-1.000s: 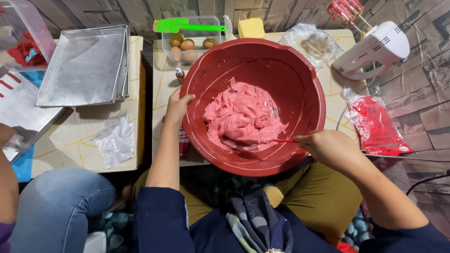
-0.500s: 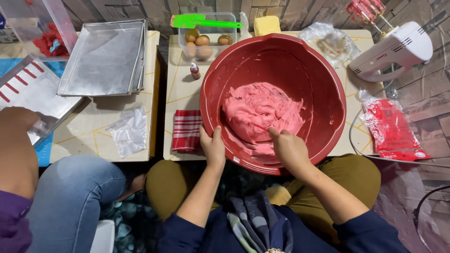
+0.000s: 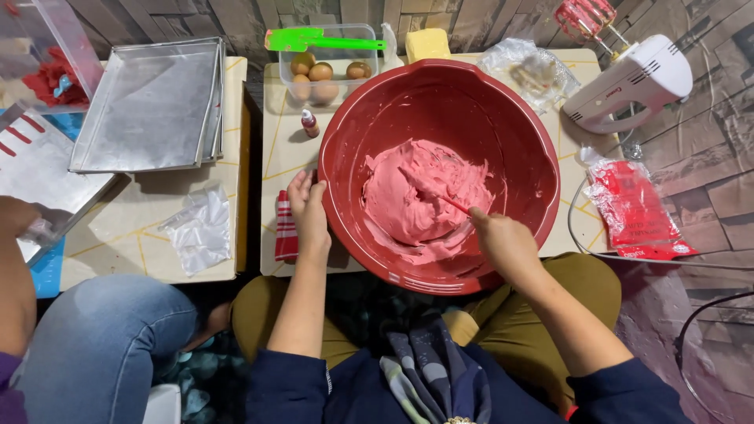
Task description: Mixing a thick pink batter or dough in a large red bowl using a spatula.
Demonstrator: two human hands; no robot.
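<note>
Batter [image 3: 420,200], pink and thick, is heaped in the middle of a big red bowl [image 3: 353,126] that sits on a low tiled table [image 3: 287,149] and overhangs its near edge above the person's lap. It looks soft and sticky, holding ridges and clinging in smears to the bowl's wall, so it is judged to resist a stroke and drag rather than pour. It is best worked through a tool, not by hand.

A thin spatula [image 3: 440,196] is buried in the heap, with only a short red stretch of handle seen. The right hand [image 3: 503,243] is closed around that handle's near end, at the bowl's near right, just beside the batter's edge. The left hand [image 3: 308,212] is pressed against the bowl's outer left wall, fingers curled on the rim, just beside a striped cloth [image 3: 285,228].

The bowl is judged light plastic, likely to slide or tip when pushed, so a hold at the rim suits it.

Behind the bowl a clear tub of eggs [image 3: 320,74] is set, with a hand mixer [image 3: 628,78] to the right.
</note>
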